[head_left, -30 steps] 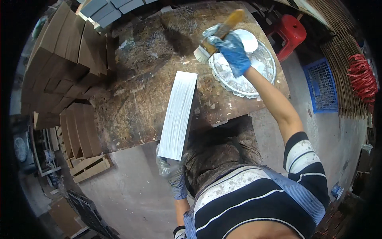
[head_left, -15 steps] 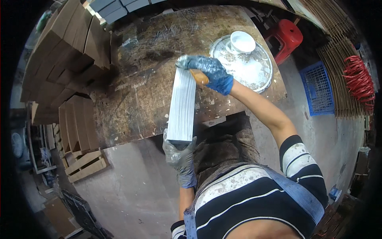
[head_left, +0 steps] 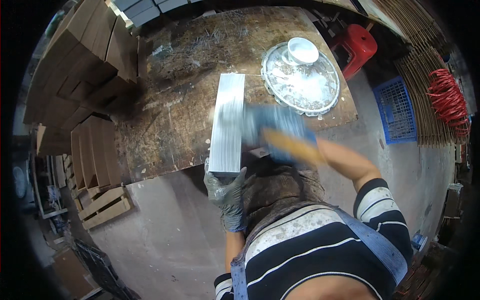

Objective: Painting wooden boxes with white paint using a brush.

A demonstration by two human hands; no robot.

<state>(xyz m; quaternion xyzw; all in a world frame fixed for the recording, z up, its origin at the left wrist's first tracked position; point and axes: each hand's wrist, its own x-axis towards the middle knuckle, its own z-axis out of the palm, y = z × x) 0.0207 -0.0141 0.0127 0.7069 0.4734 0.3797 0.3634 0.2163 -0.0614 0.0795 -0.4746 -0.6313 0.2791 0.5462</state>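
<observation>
A long, narrow rectangular box [head_left: 228,120] with streaky white paint on its top face points away from me across the table's front edge. My left hand [head_left: 225,192], in a grey paint-smeared glove, grips the box's near end from below, thumb and fingers on either side. Smeared by motion, my right hand [head_left: 280,131] in a blue glove is at the box's right side. It holds a paintbrush by its orange-brown wooden handle [head_left: 295,146]; the bristles cannot be made out.
A white-smeared round tray [head_left: 272,82] bearing a small white bowl [head_left: 303,51] sits right on the worn wooden table [head_left: 165,120]. Brown boxes [head_left: 75,60] are stacked at left, near a wooden pallet [head_left: 107,207]. Right of the table are a red stool [head_left: 357,47] and blue crate [head_left: 395,110].
My right hand has swept from the box's far end toward me and to the right, with the paintbrush. My left hand keeps its hold, and the box has barely shifted.
</observation>
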